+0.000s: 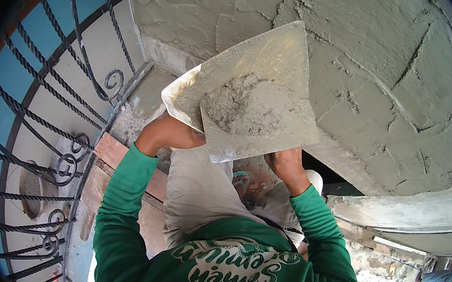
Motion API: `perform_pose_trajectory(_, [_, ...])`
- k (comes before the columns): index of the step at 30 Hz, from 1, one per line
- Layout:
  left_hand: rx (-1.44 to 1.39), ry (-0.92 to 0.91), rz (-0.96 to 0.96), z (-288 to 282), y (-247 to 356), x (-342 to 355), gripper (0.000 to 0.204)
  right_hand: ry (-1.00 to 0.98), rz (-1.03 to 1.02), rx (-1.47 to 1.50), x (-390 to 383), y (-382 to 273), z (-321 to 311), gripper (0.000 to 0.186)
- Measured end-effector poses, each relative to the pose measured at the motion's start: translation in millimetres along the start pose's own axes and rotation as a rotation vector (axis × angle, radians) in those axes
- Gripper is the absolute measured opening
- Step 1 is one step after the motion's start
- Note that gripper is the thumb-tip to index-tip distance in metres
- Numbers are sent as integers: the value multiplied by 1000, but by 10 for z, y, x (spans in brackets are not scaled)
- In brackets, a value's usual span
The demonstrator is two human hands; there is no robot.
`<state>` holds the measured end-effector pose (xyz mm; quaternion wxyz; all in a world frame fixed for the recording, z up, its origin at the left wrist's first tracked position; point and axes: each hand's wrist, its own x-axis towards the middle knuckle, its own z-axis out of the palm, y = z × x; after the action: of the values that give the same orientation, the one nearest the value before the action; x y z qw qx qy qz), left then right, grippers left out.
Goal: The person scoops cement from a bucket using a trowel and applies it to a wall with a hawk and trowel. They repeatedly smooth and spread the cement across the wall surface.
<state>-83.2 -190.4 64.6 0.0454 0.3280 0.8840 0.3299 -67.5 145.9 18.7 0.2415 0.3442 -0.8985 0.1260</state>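
Note:
A pale mortar board with a raised left edge is tilted in front of the wall. My left hand grips it from below, its fingers mostly hidden under the board. A flat plastering float overlaps the board's near part. Under its right near edge my right hand is closed, apparently on the handle, which the plate hides. Wet grey cement mortar lies heaped across the float, up against the board. Beyond both tools, the wall bears fresh, uneven mortar with ridges and trowel marks.
A black twisted-iron railing curves along the left side. Beyond its bars sits a round container. Wooden planks lie beside my left leg. Low on the right runs a ledge; another person's leg shows past it.

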Motion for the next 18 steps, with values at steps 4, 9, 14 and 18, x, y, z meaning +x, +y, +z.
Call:
perform_pose_trajectory(4, [-18, 27, -111, -18, -263, -188, 53, 51, 48, 21, 148, -54, 169, 50])
perform_pose_trajectory(9, [-117, 32, -190, -110, -602, -673, 60, 142, 131, -50, 309, 65, 264, 45])
perform_pose_trajectory(14, [-399, 262, -456, -24, -1076, -1462, 56, 170, 188, -183, 172, 235, 275, 42])
perform_pose_trajectory(18, [-835, 415, -506, 347, -1382, -1921, 43, 69, 217, -328, -32, 239, 464, 37])
